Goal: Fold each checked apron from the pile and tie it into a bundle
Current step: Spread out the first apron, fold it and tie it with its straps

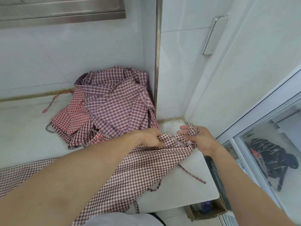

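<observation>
- Forearms, both bare, reach forward from the bottom edge over a white stone counter (pixel 179 190).
- Dark-red-and-white checked cotton apron (pixel 143 168): it drapes from the fingers down across the counter edge toward the person; one thin strap (pixel 192 174) trails on the counter below the right fingers.
- Left hand (pixel 151 136): fingers curled, pinching the apron's upper hem; the thumb is hidden under the cloth.
- Right hand (pixel 197 139): lower fingers curled round a bunched corner and a twisted strap loop; index finger extended, strap wound just beside it.
- Brown cardboard box (pixel 210 211): below the counter edge, beneath the right wrist.
- Pile of crumpled checked aprons (pixel 114 103): beyond the left fingers, against the white tiled wall (pixel 65 54); a brighter red checked piece (pixel 73 115) lies on its left side.
- Glass-fronted white cabinet (pixel 268 144): right of the right fingers.
</observation>
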The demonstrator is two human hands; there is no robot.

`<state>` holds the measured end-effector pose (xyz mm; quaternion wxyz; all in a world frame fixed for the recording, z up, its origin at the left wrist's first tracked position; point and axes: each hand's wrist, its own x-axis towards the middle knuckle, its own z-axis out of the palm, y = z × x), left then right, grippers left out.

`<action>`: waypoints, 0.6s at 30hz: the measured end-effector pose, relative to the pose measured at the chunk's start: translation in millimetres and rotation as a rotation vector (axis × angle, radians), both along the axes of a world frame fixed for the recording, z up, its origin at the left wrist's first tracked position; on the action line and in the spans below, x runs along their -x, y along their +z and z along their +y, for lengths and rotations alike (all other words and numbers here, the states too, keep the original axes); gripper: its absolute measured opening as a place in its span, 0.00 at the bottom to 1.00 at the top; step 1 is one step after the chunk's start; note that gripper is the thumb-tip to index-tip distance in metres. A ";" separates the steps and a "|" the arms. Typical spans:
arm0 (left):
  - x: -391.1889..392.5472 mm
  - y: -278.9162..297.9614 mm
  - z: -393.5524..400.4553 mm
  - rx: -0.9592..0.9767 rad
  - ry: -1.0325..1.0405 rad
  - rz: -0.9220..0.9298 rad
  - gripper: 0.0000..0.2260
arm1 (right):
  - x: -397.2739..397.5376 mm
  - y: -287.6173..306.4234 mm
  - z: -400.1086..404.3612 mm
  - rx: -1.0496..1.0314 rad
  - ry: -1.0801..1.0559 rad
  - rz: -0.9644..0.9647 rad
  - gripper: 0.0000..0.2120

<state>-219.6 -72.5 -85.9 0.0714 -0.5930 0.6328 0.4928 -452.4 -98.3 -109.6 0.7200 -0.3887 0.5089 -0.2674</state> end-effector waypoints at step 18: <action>-11.4 -0.1 0.1 0.064 0.007 -0.071 0.21 | -1.9 -5.4 -8.6 0.082 -0.113 0.216 0.16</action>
